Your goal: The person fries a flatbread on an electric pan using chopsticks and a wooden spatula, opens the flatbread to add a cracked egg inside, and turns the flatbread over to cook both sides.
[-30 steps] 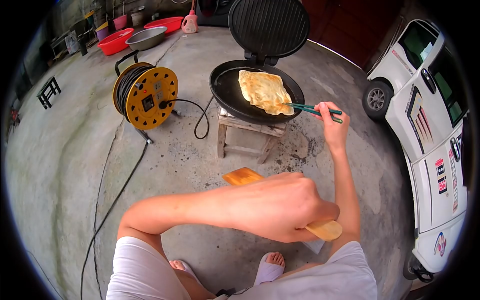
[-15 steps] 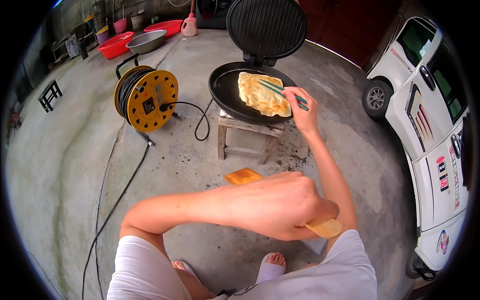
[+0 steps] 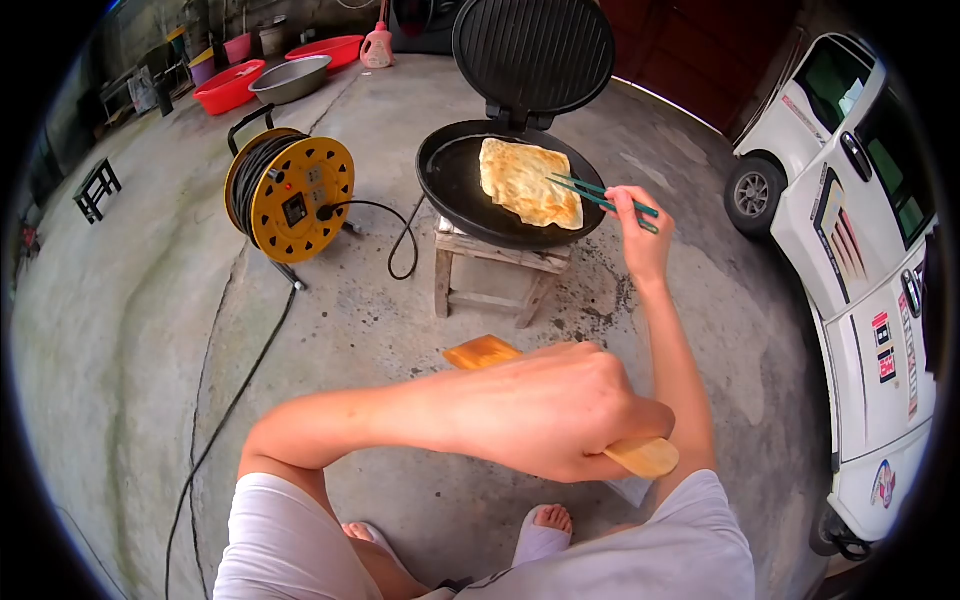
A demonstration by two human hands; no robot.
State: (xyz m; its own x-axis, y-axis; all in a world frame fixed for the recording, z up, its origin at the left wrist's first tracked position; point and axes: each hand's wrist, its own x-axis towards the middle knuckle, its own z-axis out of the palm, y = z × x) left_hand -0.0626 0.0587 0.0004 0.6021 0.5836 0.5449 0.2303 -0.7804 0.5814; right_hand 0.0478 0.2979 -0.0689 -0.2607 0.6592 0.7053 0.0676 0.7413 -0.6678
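Since the last frame my right hand (image 3: 640,235) has drawn back, chopsticks (image 3: 600,195) pinched, tips at the flatbread (image 3: 528,182) edge in the griddle pan (image 3: 455,185). My left hand (image 3: 560,410) grips the wooden spatula (image 3: 485,352), held ready near my waist.

I can read no text anywhere. The stickers on the white car (image 3: 870,290), right of my right hand (image 3: 640,235), are too blurred.
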